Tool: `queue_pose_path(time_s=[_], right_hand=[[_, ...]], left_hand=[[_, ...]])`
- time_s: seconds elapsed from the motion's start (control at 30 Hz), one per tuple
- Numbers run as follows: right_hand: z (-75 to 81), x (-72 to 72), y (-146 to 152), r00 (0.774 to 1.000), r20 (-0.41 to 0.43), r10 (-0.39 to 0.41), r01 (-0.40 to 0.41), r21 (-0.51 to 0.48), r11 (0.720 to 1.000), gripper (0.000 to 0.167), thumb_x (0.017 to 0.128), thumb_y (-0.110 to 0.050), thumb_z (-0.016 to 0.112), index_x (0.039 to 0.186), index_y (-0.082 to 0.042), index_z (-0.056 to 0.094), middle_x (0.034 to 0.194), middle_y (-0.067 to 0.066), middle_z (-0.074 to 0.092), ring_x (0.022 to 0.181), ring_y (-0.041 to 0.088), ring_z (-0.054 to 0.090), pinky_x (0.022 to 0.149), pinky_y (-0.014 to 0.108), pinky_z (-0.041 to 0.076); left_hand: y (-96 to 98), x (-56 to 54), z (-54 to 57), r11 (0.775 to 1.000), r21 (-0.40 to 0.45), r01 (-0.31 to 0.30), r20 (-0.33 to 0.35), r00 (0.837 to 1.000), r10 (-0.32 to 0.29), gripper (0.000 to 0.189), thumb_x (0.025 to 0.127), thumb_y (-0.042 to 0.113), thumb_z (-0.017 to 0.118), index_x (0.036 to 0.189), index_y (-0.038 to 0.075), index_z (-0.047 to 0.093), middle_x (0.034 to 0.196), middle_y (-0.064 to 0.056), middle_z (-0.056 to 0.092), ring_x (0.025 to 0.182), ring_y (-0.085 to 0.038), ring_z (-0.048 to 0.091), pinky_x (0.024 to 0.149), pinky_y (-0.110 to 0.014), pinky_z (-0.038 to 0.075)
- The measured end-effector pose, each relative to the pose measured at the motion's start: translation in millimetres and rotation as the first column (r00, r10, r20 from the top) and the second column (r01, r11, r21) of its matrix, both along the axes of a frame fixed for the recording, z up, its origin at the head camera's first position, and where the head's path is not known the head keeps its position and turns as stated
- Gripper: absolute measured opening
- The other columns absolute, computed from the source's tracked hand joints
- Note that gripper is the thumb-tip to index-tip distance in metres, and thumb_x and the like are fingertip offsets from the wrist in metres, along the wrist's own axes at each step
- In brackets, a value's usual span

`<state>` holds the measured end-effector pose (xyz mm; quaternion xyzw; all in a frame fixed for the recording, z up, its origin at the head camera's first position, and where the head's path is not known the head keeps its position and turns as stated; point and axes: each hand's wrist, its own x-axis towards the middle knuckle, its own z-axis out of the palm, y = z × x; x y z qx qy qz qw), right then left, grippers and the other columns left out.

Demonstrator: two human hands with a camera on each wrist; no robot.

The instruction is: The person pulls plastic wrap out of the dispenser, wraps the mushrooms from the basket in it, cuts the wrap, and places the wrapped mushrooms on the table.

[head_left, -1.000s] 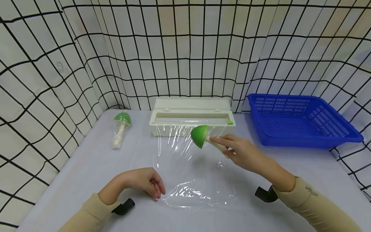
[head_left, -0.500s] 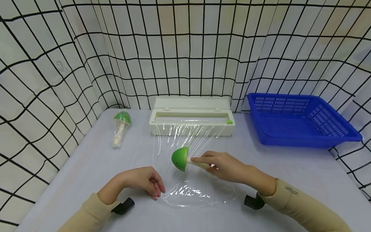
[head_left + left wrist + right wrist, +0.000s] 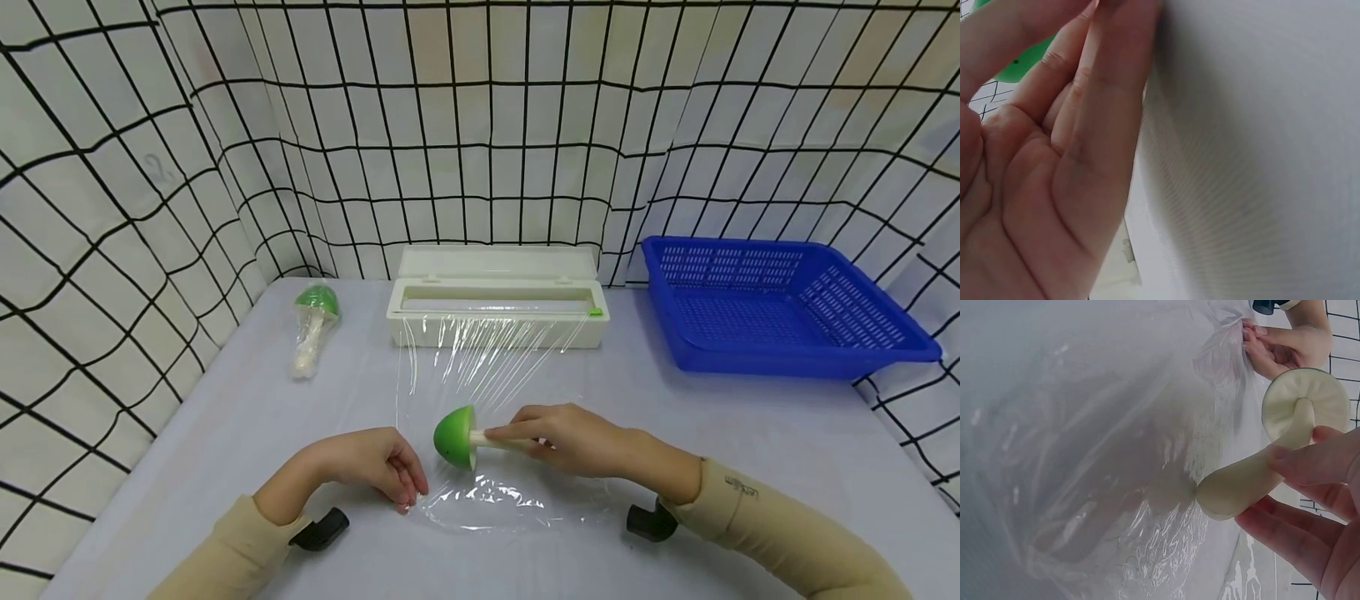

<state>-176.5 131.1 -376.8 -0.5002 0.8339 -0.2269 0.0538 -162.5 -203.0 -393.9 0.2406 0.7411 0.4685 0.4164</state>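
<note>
My right hand [image 3: 570,437] holds a toy mushroom [image 3: 454,437] with a green cap by its pale stem, just above a sheet of cling film [image 3: 495,504]. In the right wrist view, thumb and fingers pinch the mushroom's stem [image 3: 1241,484], its end at or close to the film. My left hand [image 3: 375,467] pinches the film's near left corner against the table; the right wrist view shows the film gathered at those fingertips. The film runs back to an open white cling film dispenser [image 3: 498,333]. The left wrist view hides the pinch itself.
A second green-capped mushroom [image 3: 316,321], wrapped in film, lies at the back left. A blue plastic basket [image 3: 795,362] stands at the back right. Black wire mesh [image 3: 491,150] with white behind it closes the back and sides of the white table [image 3: 720,433].
My right hand has brought the mushroom left, nearer to me and lower, from in front of the dispenser to over the film's near part. The left hand has stayed at the corner.
</note>
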Motion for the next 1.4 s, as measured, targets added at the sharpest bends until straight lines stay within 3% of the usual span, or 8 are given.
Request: queue_pose_path(time_s=[0.3,0.67,1.07,1.4], right_hand=[[-0.2,-4.5,-8.0,0.998,-0.036,0.051,-0.048,0.072,0.996,0.053,0.087,0.009,0.074,0.135,-0.014,0.069,0.118,0.003,0.072,0.105,0.015,0.069,0.085,0.022,0.056],[2.1,-4.9,-13.6,0.997,-0.043,0.058,-0.051,0.155,0.987,0.052,0.089,0.005,0.074,0.135,-0.017,0.07,0.117,0.001,0.073,0.102,0.013,0.07,0.082,0.021,0.056],[4.5,-3.3,-11.1,0.995,-0.067,0.068,-0.056,0.16,0.985,0.05,0.089,0.005,0.073,0.135,-0.016,0.069,0.117,0.002,0.073,0.1,0.014,0.071,0.08,0.022,0.057],[6.3,1.0,-3.7,0.997,-0.052,0.052,-0.041,0.186,0.982,0.049,0.09,0.003,0.073,0.136,-0.014,0.068,0.119,0.004,0.072,0.104,0.017,0.07,0.085,0.026,0.057]], left_hand=[[0.5,-0.5,0.2,1.0,0.017,0.004,0.006,1.0,-0.004,0.019,0.085,-0.008,0.07,0.104,-0.011,0.072,0.085,-0.008,0.074,0.077,-0.011,0.069,0.073,-0.021,0.055],[0.3,-0.4,-1.3,1.0,0.022,0.007,0.0,1.0,-0.007,0.02,0.085,-0.008,0.072,0.104,-0.01,0.073,0.086,-0.009,0.075,0.077,-0.011,0.07,0.074,-0.021,0.056],[-0.2,-0.8,-1.9,0.999,0.033,0.012,0.006,1.0,-0.012,0.02,0.085,-0.009,0.069,0.105,-0.011,0.071,0.087,-0.008,0.075,0.078,-0.011,0.07,0.075,-0.021,0.056],[-0.5,-0.6,-0.1,0.999,0.034,0.011,0.005,1.0,-0.011,0.021,0.085,-0.009,0.068,0.106,-0.012,0.07,0.087,-0.008,0.074,0.078,-0.012,0.07,0.075,-0.022,0.057]])
